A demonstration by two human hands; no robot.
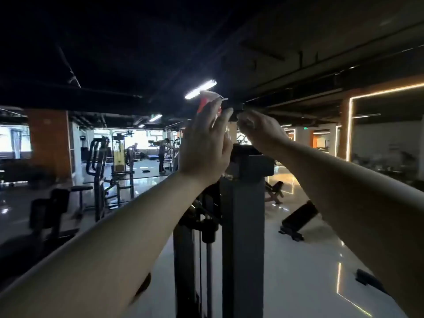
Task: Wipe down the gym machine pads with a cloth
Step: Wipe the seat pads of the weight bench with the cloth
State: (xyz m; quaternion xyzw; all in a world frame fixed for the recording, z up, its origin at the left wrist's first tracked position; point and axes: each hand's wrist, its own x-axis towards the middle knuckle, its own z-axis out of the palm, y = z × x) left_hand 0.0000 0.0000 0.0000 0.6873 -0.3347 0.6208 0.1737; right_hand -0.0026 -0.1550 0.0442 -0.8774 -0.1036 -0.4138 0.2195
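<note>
Both my arms reach up to the top of a grey machine upright point(243, 203) with a black cap point(250, 154). My left hand point(204, 145) is wrapped around what looks like a clear spray bottle with a white and red head point(206, 98). Just to its right, my right hand point(261, 131) pinches a small pale piece point(244, 119) that looks like a cloth or wipe; it is too blurred to be sure. The two hands nearly touch at the fingertips. No pad lies under either hand.
Cables and a guide rod point(207, 260) run down beside the upright. A black padded bench point(298, 218) lies on the glossy floor to the right. Padded seats point(57, 200) and other machines point(98, 171) stand on the left. A person point(163, 154) stands far back.
</note>
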